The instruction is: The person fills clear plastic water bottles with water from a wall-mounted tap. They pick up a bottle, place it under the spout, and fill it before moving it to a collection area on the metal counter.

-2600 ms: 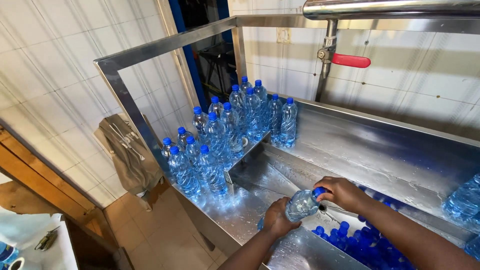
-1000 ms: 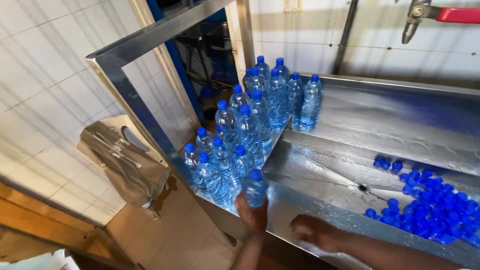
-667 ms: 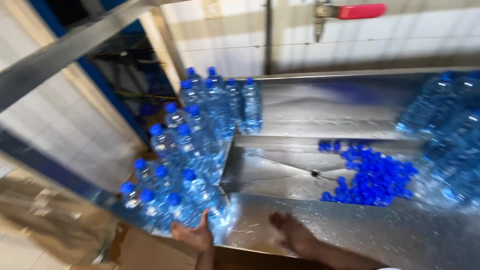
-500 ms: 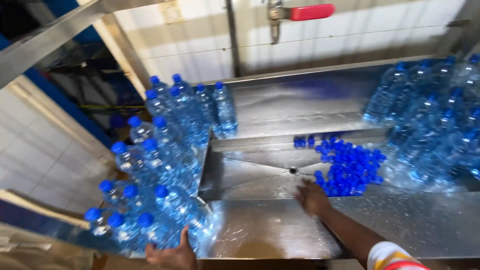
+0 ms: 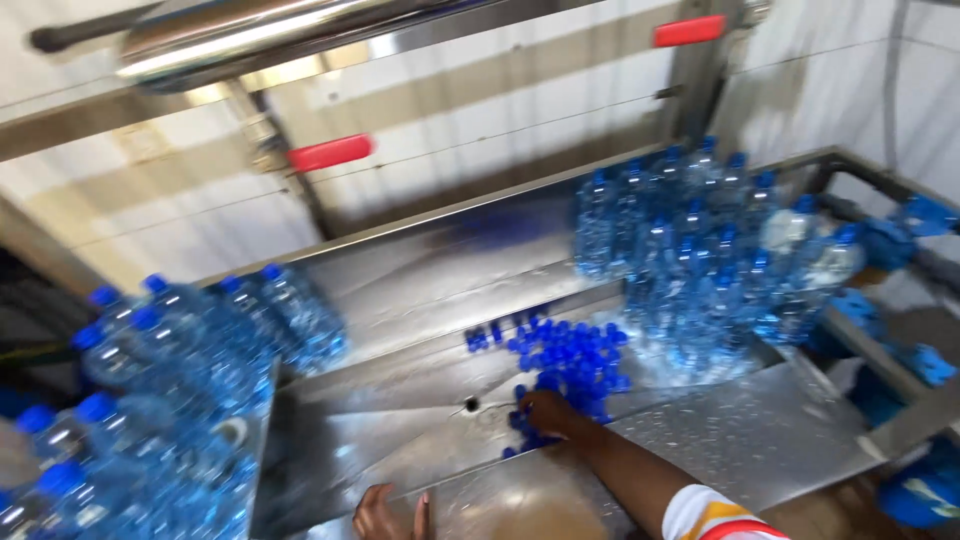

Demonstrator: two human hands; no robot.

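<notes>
While the right hand (image 5: 548, 412) closes over blue caps (image 5: 570, 360) piled mid-worktop (image 5: 780, 440), pinching just one seems wise; the left hand (image 5: 385, 515) rests open, empty, at the near edge.

We stood in what looked like a small water-bottling plant. A long stainless-steel surface (image 5: 420, 270) stepped down in tiers and carried crowds of capped plastic water bottles (image 5: 690, 250), with more bottles (image 5: 170, 370) massed at its left end. Loose blue caps (image 5: 570, 355) lay heaped in its trough. Steel pipes (image 5: 280, 30) with red-handled valves (image 5: 330, 153) ran along the white tiled wall (image 5: 180, 230) behind.
</notes>
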